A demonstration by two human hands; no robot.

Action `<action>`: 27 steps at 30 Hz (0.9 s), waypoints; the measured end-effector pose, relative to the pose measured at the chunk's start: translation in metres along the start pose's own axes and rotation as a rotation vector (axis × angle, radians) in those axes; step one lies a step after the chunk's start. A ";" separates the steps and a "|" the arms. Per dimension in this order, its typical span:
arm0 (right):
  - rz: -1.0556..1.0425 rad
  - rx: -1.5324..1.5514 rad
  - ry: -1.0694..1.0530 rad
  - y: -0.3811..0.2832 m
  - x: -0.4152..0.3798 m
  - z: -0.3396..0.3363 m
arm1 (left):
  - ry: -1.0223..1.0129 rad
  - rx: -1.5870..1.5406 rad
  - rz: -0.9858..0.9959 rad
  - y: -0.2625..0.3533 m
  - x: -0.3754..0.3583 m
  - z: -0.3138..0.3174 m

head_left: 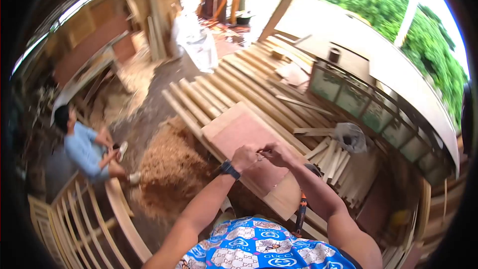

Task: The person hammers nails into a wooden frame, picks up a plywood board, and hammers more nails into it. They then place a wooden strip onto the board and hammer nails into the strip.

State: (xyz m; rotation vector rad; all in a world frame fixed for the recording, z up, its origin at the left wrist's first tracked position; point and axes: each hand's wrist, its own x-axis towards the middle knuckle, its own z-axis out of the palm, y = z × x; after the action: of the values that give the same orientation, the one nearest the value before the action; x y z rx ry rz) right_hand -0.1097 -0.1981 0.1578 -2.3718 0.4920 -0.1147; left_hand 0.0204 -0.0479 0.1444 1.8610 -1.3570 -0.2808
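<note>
My left hand [244,158], with a dark watch [230,170] on its wrist, is closed in front of me. Close beside it, my right hand [277,154] is closed too, its fingers pinched. The fingertips of both meet around something small that I cannot make out. Under them lies a flat wooden panel [231,137] with a pinkish middle and paler ends. A tool with an orange and black handle [301,214] lies near the panel's close end, below my right forearm.
Long wooden slats [219,87] lie side by side beneath the panel. Right of them are short wood pieces [334,162], a clear plastic bag [350,137] and a framed glass cabinet [373,114]. Sawdust [172,169] covers the floor at left, where a person [89,144] sits by a slatted wooden frame [89,214].
</note>
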 end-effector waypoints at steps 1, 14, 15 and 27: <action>0.027 0.008 0.039 0.001 0.000 0.000 | -0.032 -0.001 0.035 0.001 0.000 -0.002; -0.012 0.688 0.051 0.027 -0.028 0.003 | 0.114 -0.089 -0.200 -0.009 -0.024 -0.010; 0.158 0.506 0.087 -0.008 -0.051 -0.020 | 0.205 -0.123 -0.159 -0.023 -0.029 -0.012; 0.587 -0.061 0.382 0.031 -0.262 0.024 | 0.687 -0.669 -0.583 -0.123 -0.087 -0.100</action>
State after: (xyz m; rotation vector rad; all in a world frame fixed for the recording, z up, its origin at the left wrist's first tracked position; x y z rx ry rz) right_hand -0.3561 -0.1049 0.1330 -2.1662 1.3647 -0.2857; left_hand 0.1309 0.0882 0.1008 1.5062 -0.1892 -0.2989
